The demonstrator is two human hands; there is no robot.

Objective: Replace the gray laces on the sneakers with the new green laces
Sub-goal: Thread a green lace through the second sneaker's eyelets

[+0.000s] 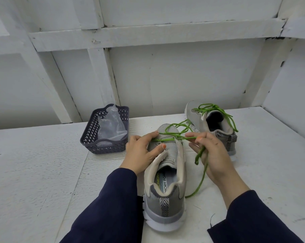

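near sneaker point(165, 181): grey mesh with beige trim and a white sole, heel toward the camera, standing upright on the bench point(34, 163), centre front; printed insole visible
near lace point(165, 139): bright green round cord; one straight bar crosses the lowest eyelets, the upper eyelets are unlaced; loose loops lie past the toe, one end runs right into the right hand, then hangs down and trails on the bench beside the shoe
left hand point(141, 151): grips the near sneaker from its left side, fingers curled over the forefoot, thumb pressed on the tongue, index tip at the lace bar
right hand point(211, 153): just right of the shoe, thumb and index pinch the near lace, a doubled bit of cord hangs across the palm
far sneaker point(216, 127): same model, back right on the bench, heel toward the camera
far lace point(207, 104): green, threaded up the front of the far sneaker, long loose loops draped over its collar
basket point(95, 137): dark lattice plastic, left of the shoes, on the bench
plastic bag point(111, 127): clear, crumpled, inside the basket
sleeves point(113, 207): dark navy, both arms
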